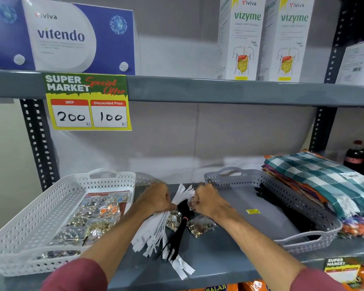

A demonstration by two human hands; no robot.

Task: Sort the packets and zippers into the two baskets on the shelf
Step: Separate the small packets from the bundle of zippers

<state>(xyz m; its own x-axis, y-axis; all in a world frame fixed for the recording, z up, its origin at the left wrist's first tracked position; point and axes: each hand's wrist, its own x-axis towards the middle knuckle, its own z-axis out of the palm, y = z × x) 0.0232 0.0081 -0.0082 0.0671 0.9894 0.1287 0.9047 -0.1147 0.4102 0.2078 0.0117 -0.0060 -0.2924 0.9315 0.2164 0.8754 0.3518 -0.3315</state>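
Head view: on the grey shelf [223, 257] both hands meet over a loose pile between two baskets. The left hand [156, 198] is closed in a tight grip on the upper end of a bundle of white zippers [153, 234], which fan down toward 6 o'clock from it. The right hand [208, 201], just at 3 o'clock of the left, is curled with fingertips pinched at the same spot where white zipper ends stick up; exactly what its grip holds cannot be told. A black zipper bundle [178, 234] lies beside the white ones, touching them, and one white zipper [183, 268] lies apart at 6 o'clock near the shelf edge. Two clear packets [200, 226] of small metal pieces rest on the shelf under the right wrist. The white basket [29, 213] at 9 o'clock holds many such packets; the grey basket [315, 208] at 3 o'clock holds dark items along its far side. Folded checked cloth [322, 181] lies at its right, touching it. A yellow price tag [88, 101] hangs from the upper shelf at 11 o'clock.
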